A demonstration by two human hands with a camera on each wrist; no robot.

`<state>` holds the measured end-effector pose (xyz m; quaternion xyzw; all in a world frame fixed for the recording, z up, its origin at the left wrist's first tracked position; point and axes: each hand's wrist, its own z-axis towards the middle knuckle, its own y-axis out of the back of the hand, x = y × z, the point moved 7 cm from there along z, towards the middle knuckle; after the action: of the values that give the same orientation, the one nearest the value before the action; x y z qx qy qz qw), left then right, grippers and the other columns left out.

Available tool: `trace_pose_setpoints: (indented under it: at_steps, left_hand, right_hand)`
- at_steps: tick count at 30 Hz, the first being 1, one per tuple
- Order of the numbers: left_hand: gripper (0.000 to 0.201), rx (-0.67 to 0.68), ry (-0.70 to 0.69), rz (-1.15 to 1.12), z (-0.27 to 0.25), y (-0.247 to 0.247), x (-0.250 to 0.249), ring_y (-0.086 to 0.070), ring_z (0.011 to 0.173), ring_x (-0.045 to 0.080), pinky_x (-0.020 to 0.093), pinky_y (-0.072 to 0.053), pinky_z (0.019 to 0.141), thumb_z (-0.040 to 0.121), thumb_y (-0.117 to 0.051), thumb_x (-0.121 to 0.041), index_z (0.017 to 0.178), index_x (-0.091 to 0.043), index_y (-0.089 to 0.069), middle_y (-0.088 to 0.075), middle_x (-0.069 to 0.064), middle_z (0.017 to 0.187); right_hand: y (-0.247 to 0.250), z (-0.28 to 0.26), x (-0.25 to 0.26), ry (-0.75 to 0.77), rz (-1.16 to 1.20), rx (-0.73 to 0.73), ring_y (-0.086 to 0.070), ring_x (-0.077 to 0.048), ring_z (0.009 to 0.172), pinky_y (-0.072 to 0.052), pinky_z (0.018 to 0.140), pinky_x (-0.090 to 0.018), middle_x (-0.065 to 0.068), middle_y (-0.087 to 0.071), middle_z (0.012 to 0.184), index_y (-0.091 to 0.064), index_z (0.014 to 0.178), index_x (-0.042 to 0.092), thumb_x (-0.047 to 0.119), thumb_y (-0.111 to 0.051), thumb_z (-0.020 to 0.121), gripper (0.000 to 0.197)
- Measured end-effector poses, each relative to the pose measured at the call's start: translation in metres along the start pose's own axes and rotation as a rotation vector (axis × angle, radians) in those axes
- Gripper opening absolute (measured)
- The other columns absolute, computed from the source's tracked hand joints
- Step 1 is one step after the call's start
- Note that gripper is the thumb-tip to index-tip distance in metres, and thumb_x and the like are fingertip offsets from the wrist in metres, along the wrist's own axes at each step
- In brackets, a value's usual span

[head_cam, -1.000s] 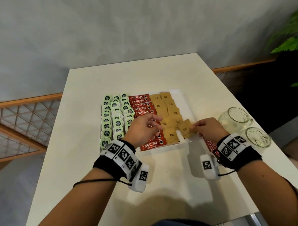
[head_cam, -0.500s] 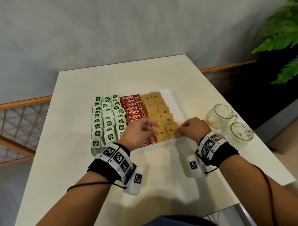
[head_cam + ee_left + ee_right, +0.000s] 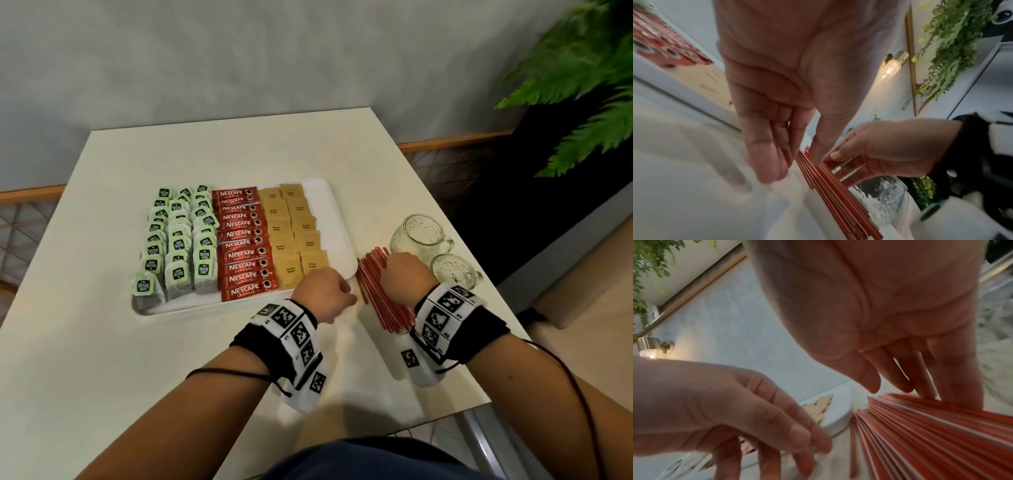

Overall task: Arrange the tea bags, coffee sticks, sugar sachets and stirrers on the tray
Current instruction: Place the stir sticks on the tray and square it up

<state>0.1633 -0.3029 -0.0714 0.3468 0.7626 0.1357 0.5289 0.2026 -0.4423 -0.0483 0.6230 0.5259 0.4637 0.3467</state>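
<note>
A white tray (image 3: 339, 222) holds green-tagged tea bags (image 3: 178, 246) on the left, red coffee sticks (image 3: 245, 245) in the middle and brown sugar sachets (image 3: 294, 236) on the right. A fanned pile of red stirrers (image 3: 376, 291) lies on the table just right of the tray. My right hand (image 3: 404, 277) is over the pile, its fingertips (image 3: 925, 394) touching the stirrers' top while the thumb hangs free. My left hand (image 3: 325, 294) hovers at the tray's near right corner beside the pile, fingers (image 3: 766, 154) relaxed and holding nothing.
Two glass mugs (image 3: 416, 236) (image 3: 448, 274) stand just right of the stirrers, close to my right hand. The table's right edge (image 3: 455, 219) runs past them. A fern (image 3: 582, 85) hangs at the upper right. Bare tabletop (image 3: 171, 359) lies in front of the tray.
Both hands left the sugar sachets and moved right, to the stirrer pile. The sachet my right hand held a second ago now lies in the row on the tray.
</note>
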Motion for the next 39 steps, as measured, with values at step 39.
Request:
trace_pose_setpoints:
  at_steps: [39]
  left_hand:
    - [0.025,-0.155,-0.270,0.899,-0.062,0.039,0.037,-0.064,0.095,0.020,0.029,-0.044,0.068,0.093,-0.052,-0.033,0.112,-0.019,-0.061,-0.065,-0.001,0.107]
  right_hand:
    - [-0.045,-0.034,0.092,0.561,0.056,0.215,-0.059,-0.010,0.076,-0.049,0.071,-0.032,0.008,-0.066,0.086,-0.075,0.095,0.033,0.040,-0.082,0.070,0.028]
